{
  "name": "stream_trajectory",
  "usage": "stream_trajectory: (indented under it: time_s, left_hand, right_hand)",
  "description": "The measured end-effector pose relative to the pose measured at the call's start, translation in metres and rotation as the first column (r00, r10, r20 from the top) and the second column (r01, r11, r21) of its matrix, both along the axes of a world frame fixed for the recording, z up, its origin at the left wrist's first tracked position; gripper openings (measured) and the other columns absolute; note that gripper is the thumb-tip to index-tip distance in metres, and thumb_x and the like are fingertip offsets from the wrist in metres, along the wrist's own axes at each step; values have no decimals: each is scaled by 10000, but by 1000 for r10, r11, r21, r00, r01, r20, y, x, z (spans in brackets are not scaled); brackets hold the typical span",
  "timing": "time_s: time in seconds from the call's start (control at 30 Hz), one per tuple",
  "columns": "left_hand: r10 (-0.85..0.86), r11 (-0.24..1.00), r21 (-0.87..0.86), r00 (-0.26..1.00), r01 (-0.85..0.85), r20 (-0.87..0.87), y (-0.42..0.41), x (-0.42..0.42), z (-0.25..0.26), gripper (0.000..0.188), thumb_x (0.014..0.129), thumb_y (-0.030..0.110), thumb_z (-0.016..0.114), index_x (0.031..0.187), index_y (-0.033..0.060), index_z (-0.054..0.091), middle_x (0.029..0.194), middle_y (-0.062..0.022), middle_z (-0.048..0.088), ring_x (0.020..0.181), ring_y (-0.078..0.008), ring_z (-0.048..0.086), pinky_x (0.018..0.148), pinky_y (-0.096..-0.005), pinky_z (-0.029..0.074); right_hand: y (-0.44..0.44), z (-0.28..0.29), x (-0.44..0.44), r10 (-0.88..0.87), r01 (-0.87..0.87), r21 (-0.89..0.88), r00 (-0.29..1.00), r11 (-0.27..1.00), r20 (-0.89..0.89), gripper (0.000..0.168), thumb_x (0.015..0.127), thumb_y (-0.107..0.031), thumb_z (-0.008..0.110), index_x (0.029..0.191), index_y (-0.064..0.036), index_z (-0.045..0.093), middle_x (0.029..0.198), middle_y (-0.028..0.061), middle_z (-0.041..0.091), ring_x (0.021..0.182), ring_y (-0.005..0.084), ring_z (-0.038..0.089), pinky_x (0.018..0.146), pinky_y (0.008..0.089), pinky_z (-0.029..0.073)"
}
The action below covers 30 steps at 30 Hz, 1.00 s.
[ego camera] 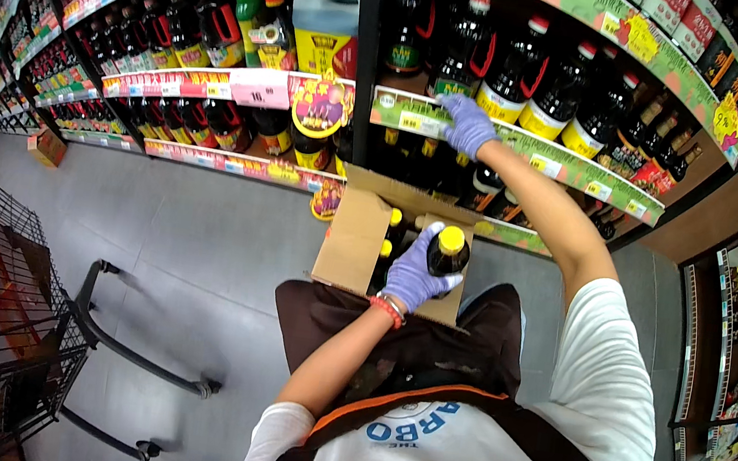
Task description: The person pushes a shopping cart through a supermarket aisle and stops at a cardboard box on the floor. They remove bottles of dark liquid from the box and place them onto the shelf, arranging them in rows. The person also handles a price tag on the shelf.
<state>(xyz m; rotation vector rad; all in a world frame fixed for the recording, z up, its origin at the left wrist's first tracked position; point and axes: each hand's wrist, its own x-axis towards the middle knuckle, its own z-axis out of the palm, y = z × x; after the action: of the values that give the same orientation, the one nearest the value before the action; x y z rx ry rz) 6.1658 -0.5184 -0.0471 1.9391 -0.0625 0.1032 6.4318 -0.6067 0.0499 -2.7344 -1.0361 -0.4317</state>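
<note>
My left hand (416,272), in a purple knit glove, grips a dark bottle with a yellow cap (451,241) above an open cardboard box (353,242). More yellow-capped bottles (385,248) stand inside the box, which rests by my lap. My right hand (469,126), gloved alike, reaches to the green price strip (520,141) of the shelf. Its fingers touch the shelf's edge below a large dark bottle with a green label (462,54); no object shows in its grasp. Beside it stand large red-capped bottles with yellow labels (508,74).
A black wire shopping cart (18,296) stands at the left on the grey floor. A black shelf post (365,55) divides the racks ahead. A large plastic jug (325,29) stands left of it. Another rack (708,359) is at the right, and a small carton (46,147) lies far left.
</note>
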Motion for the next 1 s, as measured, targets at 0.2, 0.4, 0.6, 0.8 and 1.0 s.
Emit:
stream_trajectory:
  time_s: [0.2,0.4,0.6,0.8,1.0]
  left_hand:
    - [-7,1000,22,997,9,-77,1,-2,21,970,603,340,856,1373,80,326,1237,-131,564,1137,-269,560,984,-335,433]
    - [-15,999,27,993,18,-113,3,0,16,963,606,307,857,1375,83,322,1258,-133,549,1162,-262,543,1000,-341,424]
    - [-16,1000,6,997,16,-80,2,1,15,975,598,289,862,1379,73,318,1255,-130,549,1159,-255,545,998,-339,426]
    - [-15,1000,-4,997,15,-75,1,3,8,961,600,274,863,1370,65,328,1264,-126,538,1166,-249,536,1006,-333,419]
    - [-20,1000,-3,996,19,-85,1,1,12,958,598,270,865,1367,66,331,1274,-120,525,1177,-242,524,1014,-330,412]
  right_hand:
    - [-8,11,-3,-37,41,49,996,998,-81,542,790,-169,593,1310,-83,465,1287,168,469,1187,329,463,1033,375,376]
    - [-4,12,-7,-52,54,20,995,998,-86,547,802,-185,588,1324,-88,454,1293,171,464,1191,330,466,1032,366,380]
    - [-10,11,2,-28,33,42,993,999,-118,537,819,-189,560,1337,-105,447,1349,161,443,1234,316,442,1056,359,352]
    - [-13,8,9,14,-11,37,995,999,-103,520,808,-162,540,1318,-90,473,1345,162,450,1226,314,452,1051,352,357]
    - [-14,7,11,19,-16,33,996,999,-86,529,808,-177,540,1324,-88,466,1334,168,456,1220,318,455,1045,356,363]
